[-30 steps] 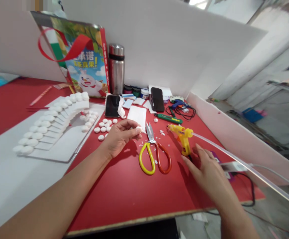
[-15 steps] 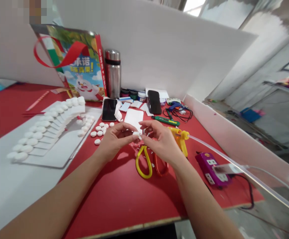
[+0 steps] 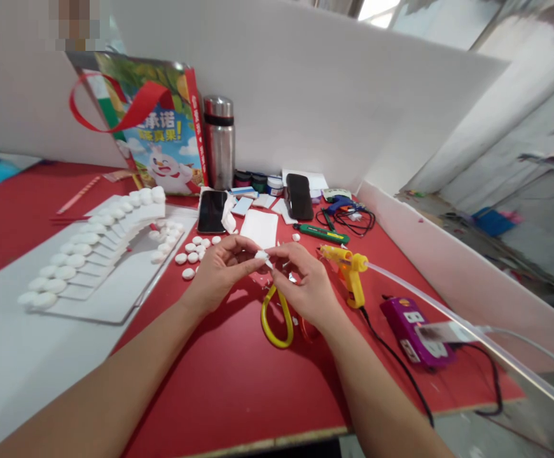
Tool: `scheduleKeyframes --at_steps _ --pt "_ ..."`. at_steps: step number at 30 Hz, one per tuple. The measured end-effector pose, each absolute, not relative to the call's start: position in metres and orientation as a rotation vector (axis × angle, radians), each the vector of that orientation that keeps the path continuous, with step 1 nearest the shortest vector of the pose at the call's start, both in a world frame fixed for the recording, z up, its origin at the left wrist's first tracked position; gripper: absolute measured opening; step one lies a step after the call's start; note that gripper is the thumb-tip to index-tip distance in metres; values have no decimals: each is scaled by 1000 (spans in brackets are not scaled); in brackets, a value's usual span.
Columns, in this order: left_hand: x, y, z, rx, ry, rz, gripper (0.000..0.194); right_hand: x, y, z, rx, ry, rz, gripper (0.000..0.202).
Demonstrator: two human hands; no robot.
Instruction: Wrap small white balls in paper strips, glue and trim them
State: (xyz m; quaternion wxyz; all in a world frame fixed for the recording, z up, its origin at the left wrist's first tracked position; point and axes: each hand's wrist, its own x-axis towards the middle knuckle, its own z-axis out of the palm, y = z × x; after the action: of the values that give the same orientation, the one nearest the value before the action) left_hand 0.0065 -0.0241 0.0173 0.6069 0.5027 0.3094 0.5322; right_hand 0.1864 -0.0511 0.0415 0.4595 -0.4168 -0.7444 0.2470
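Fingertips of my left hand (image 3: 226, 270) pinch a small white piece (image 3: 262, 256) above the red table. My right hand (image 3: 303, 277) closes on the same piece from the other side, thumb against its lower edge. Under my hands lies a pair of scissors with a yellow handle loop (image 3: 277, 318) and a red one, partly hidden by my right hand. White scraps are scattered around them. Several round white pieces (image 3: 193, 257) lie left of my hands, and a white card (image 3: 260, 229) is just beyond.
At left, an arched white structure (image 3: 86, 249) carries rows of round white pieces. A yellow glue gun (image 3: 350, 270) and purple power strip (image 3: 415, 334) are at right. Behind are a green cutter (image 3: 324, 234), two phones, a steel flask (image 3: 219, 143) and a printed bag (image 3: 162, 140).
My right hand has shifted slightly down and left relative to the table, uncovering more of the glue gun. The white piece between my fingers has turned and shows more.
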Motion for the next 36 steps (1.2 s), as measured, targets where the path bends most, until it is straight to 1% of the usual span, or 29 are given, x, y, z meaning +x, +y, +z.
scheduleKeyframes --at_steps 8,13,18,21,24,27,36 --pt "4 -24 17 1144 679 1196 27 189 -56 40 -929 -2009 255 33" --pt "3 -24 18 1230 660 1158 25 189 -59 44 -860 -2028 263 33" --pt "4 -27 24 1321 758 1196 24 192 -57 48 -1035 -1710 372 24" --pt "5 -27 24 1335 741 1226 26 191 -55 44 -1049 -1775 418 30" --pt "5 -26 23 1292 737 1260 35 187 -54 36 -1009 -1865 430 38" --pt "3 -26 23 1284 751 1240 41 184 -54 30 -982 -1875 397 40" --pt "3 -26 24 1224 671 1065 45 186 -55 30 -954 -1979 167 32"
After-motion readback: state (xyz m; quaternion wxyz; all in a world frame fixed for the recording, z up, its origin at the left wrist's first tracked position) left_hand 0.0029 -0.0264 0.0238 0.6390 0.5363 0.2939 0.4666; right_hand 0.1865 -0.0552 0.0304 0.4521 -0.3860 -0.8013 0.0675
